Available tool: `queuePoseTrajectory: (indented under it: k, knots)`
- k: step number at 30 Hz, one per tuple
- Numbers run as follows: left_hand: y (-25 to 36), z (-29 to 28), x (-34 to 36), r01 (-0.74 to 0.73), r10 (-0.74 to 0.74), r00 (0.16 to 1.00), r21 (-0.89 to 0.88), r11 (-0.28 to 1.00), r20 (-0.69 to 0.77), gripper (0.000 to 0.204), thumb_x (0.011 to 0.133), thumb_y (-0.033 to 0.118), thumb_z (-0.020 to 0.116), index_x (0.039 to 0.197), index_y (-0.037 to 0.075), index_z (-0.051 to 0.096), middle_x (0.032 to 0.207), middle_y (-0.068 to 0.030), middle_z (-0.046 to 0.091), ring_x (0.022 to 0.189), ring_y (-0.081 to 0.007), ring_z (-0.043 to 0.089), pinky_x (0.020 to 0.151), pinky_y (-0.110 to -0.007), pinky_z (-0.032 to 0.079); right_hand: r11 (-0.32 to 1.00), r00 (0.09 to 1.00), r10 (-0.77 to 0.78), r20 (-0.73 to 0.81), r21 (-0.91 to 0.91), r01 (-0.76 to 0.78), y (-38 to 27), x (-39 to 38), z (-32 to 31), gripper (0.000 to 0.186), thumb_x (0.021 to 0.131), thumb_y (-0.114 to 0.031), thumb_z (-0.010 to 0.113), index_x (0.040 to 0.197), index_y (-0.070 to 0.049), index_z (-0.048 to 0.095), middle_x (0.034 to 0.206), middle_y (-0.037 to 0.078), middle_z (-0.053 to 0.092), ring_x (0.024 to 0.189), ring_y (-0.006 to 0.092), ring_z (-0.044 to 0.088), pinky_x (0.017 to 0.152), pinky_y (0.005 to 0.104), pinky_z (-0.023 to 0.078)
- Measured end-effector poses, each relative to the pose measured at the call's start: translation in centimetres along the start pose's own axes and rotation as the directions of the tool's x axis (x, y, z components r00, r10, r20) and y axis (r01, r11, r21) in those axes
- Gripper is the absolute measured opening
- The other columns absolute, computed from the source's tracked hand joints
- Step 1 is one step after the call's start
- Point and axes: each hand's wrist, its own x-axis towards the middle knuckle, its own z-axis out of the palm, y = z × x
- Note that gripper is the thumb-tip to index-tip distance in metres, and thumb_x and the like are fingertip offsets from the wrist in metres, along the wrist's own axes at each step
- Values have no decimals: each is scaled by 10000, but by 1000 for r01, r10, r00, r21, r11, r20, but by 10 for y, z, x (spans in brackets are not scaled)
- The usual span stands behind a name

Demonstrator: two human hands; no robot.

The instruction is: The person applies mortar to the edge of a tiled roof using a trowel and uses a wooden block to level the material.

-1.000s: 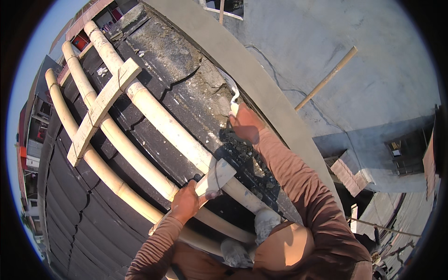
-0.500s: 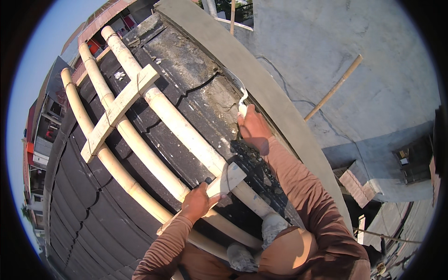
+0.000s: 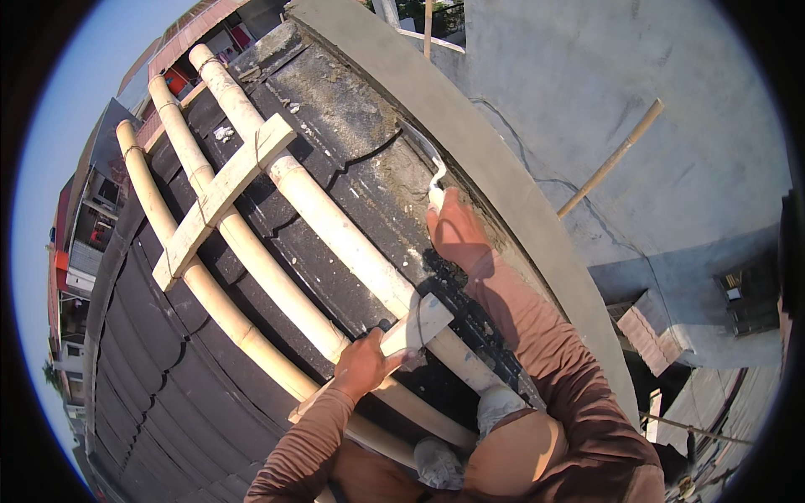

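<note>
My right hand (image 3: 459,235) is closed around the pale handle of a trowel (image 3: 438,172). Its bent white neck and thin blade reach forward along the rough mortar strip (image 3: 402,172), where the dark roof meets the grey wall top. My left hand (image 3: 360,365) grips the lower wooden crosspiece (image 3: 423,325), which lies over the bamboo poles. Three long bamboo poles (image 3: 344,235) run up the roof, tied to an upper wooden crosspiece (image 3: 225,201). My knees and lower legs rest over the near ends of the poles.
Black ribbed roof sheets (image 3: 168,377) slope off to the left. A smooth grey wall top (image 3: 503,193) curves along the right, with a drop beyond it. A bamboo stick (image 3: 610,158) juts out near the grey building wall (image 3: 671,184). Crumbled debris (image 3: 457,289) lies beside my right forearm.
The view has shifted slightly, so the roof and poles appear a little farther right. My right hand and trowel have moved slightly left relative to the wall edge. Both grips are unchanged.
</note>
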Motion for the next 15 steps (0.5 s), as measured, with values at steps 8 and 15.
queuePoseTrajectory:
  k: [8,15]
  knots:
    - [8,3,8,-13,13,1000,2,1000,13,884,896,752,608,1225,-68,577,973,-302,719,964,-439,716,859,-496,561,992,992,87,90,-104,-78,-22,53,-12,477,1006,-267,587,1278,107,474,1097,341,691,1045,495,680,915,533,536]
    - [6,4,5,-15,15,1000,-16,1000,-4,948,886,765,608,1302,-84,551,965,-303,721,965,-448,716,851,-492,566,1000,1000,1,-19,31,0,10,-2,-9,475,994,-246,596,1199,159,456,972,365,672,933,523,667,818,551,521]
